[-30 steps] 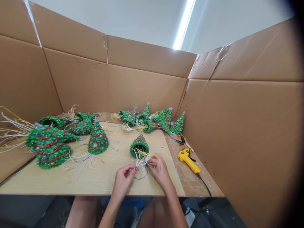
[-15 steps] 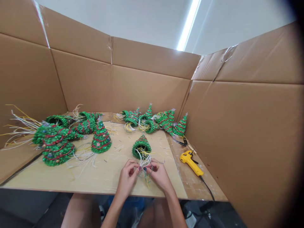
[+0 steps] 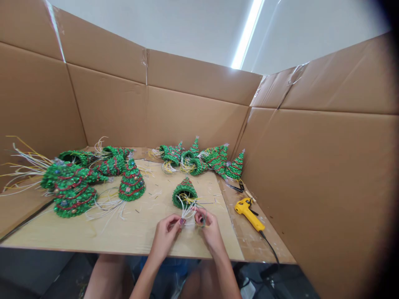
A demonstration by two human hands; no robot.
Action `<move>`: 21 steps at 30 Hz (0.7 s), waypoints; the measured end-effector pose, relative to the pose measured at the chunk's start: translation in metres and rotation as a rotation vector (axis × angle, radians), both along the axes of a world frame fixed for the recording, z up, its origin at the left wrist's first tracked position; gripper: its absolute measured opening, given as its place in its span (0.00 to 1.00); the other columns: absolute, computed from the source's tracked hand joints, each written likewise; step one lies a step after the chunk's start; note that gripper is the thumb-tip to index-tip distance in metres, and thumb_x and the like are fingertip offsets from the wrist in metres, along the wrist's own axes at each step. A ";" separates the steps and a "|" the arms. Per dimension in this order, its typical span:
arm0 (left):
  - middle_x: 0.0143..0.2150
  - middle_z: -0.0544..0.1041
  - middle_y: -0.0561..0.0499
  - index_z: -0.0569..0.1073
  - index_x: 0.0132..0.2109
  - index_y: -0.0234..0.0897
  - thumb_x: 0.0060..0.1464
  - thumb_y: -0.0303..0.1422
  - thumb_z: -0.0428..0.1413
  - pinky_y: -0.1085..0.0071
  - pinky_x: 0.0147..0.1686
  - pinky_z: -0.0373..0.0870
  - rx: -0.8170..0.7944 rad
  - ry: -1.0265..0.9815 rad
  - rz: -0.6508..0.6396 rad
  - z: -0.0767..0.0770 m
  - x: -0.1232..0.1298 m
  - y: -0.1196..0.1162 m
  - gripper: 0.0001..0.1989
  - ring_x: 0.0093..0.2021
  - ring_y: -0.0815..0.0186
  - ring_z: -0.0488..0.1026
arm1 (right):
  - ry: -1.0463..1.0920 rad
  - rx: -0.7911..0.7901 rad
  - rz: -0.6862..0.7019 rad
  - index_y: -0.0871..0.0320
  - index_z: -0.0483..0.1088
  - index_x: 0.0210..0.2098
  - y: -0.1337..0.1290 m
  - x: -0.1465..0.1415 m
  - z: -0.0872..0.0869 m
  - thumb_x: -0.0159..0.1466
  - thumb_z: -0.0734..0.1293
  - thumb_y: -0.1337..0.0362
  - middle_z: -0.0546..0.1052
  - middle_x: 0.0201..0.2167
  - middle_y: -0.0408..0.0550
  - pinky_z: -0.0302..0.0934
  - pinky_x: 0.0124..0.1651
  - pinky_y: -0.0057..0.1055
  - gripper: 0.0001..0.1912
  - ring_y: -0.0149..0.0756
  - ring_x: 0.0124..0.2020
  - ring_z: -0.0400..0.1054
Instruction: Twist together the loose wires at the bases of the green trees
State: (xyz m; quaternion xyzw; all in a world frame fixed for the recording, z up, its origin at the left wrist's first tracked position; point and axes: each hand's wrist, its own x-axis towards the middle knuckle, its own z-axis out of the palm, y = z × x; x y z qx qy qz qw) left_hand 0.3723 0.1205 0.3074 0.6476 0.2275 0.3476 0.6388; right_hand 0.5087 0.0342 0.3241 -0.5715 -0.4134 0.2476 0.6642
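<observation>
A small green Christmas tree (image 3: 185,187) lies on its side in front of me, its hollow base facing me. From that opening a bunch of white and yellow wires (image 3: 188,208) spills toward my hands. My left hand (image 3: 170,228) pinches the ends of the white wires between thumb and fingers. To the right and apart from it, my right hand (image 3: 208,225) is closed on a few thin wires, greenish and yellow, which loop over its fingers. The exact tips in its grasp are hard to make out.
More decorated trees with trailing wires stand or lie at the left (image 3: 75,191) and along the back (image 3: 215,160). A yellow glue gun (image 3: 250,214) lies at the right, its cord over the table edge. Black pliers (image 3: 238,187) rest behind it. Cardboard walls (image 3: 193,99) surround the table.
My hands, close together before, have moved apart. The right hand has shifted right and slightly up with the thin wires, while the left keeps its pinch on the white ones.
</observation>
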 end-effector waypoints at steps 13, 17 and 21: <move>0.29 0.75 0.46 0.75 0.32 0.31 0.51 0.45 0.56 0.73 0.30 0.67 -0.003 0.032 0.007 -0.006 0.002 0.001 0.18 0.30 0.64 0.70 | 0.708 0.279 -0.001 0.54 0.70 0.32 -0.026 0.004 -0.010 0.51 0.65 0.66 0.77 0.40 0.47 0.62 0.51 0.43 0.07 0.38 0.42 0.71; 0.29 0.76 0.47 0.75 0.33 0.31 0.50 0.46 0.56 0.74 0.29 0.66 -0.015 0.033 0.011 -0.005 0.001 0.000 0.19 0.29 0.65 0.70 | 0.358 0.149 -0.051 0.58 0.68 0.26 -0.019 -0.012 -0.007 0.54 0.63 0.62 0.75 0.41 0.53 0.60 0.53 0.44 0.05 0.44 0.46 0.69; 0.30 0.76 0.46 0.76 0.33 0.32 0.49 0.47 0.57 0.73 0.30 0.68 -0.052 0.018 0.020 -0.003 0.001 0.000 0.19 0.32 0.63 0.71 | -0.075 0.117 -0.418 0.58 0.68 0.33 -0.013 -0.022 -0.010 0.56 0.64 0.60 0.70 0.41 0.53 0.59 0.50 0.37 0.08 0.42 0.48 0.64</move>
